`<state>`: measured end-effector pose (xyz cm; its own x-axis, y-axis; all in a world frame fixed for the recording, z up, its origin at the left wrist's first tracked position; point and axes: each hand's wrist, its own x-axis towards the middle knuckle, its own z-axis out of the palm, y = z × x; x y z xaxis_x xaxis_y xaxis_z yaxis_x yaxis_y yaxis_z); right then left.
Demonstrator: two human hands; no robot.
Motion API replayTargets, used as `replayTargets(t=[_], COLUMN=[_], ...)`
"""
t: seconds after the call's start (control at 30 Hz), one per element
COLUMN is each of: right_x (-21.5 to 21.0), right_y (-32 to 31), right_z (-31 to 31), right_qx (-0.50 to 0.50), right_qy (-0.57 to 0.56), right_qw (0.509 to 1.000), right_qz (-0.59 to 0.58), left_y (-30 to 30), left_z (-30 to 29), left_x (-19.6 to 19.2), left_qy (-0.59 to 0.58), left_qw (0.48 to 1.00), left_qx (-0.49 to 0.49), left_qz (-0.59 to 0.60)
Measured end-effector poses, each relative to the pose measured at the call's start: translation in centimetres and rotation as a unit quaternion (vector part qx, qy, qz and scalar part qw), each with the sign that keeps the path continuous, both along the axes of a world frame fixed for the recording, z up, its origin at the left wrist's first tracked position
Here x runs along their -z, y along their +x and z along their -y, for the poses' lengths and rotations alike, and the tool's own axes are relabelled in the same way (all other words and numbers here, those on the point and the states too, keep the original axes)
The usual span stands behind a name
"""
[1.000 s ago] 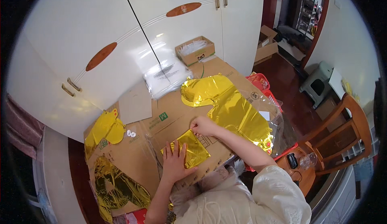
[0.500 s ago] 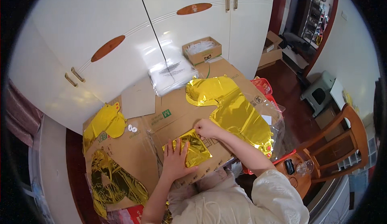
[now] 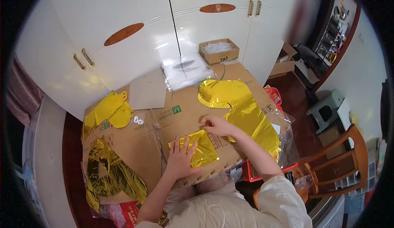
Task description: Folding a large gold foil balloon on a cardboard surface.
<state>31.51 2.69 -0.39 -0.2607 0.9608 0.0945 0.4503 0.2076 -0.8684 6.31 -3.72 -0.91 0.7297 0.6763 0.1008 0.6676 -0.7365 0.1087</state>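
My left hand (image 3: 181, 158) lies flat with fingers spread on a folded gold foil balloon (image 3: 205, 150), pressing it to the cardboard. Just beyond the folded piece's far corner is my right hand (image 3: 218, 126), its fingers curled in; whether anything small is in them is hidden. Beside that hand, a larger gold foil balloon (image 3: 246, 109) lies flat, reaching from the far middle to the right edge of the table. At the left are another gold foil balloon (image 3: 113, 109) and a crumpled, shinier gold foil piece (image 3: 119, 177).
Flattened cardboard (image 3: 135, 146) covers the table. Toward the back are a stack of clear plastic bags (image 3: 186, 72), a small carton of white pieces (image 3: 221, 55) and a grey card sheet (image 3: 148, 92). Small white rings (image 3: 138, 120) lie at left. A wooden chair (image 3: 340, 166) stands right.
My right hand has come off the folded balloon's far corner and moved slightly right. My left hand stays on the folded balloon. The whole view has shifted a little.
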Motion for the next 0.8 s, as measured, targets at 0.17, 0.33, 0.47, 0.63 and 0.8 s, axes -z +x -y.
replayTargets(t=[0.17,0.33,0.47,0.63,0.8], right_x=[0.9,0.5,0.3,0.3,0.4], right_y=[-0.5,-0.9,-1.2,-1.6,-1.8], right_z=[-1.0,-1.7,-1.8,-1.5,-0.7], right_qx=[-0.059,-0.045,-0.034,-0.02,0.02], right_qy=[-0.017,-0.075,-0.101,-0.149,-0.139], right_qw=[0.995,0.988,0.987,0.986,0.986], right_qz=[0.08,0.127,0.117,0.074,0.094], left_y=[-0.2,-0.3,-0.3,-0.3,-0.3], left_z=[-0.1,-0.1,-0.1,-0.1,-0.2], left_x=[0.2,0.4,0.6,0.5,0.5], left_qy=[0.003,0.01,0.011,0.008,0.008], left_qw=[1.0,0.999,0.999,0.999,0.999], left_qx=[0.005,0.002,0.002,0.0,0.004], left_qz=[0.027,0.037,0.053,0.036,0.039])
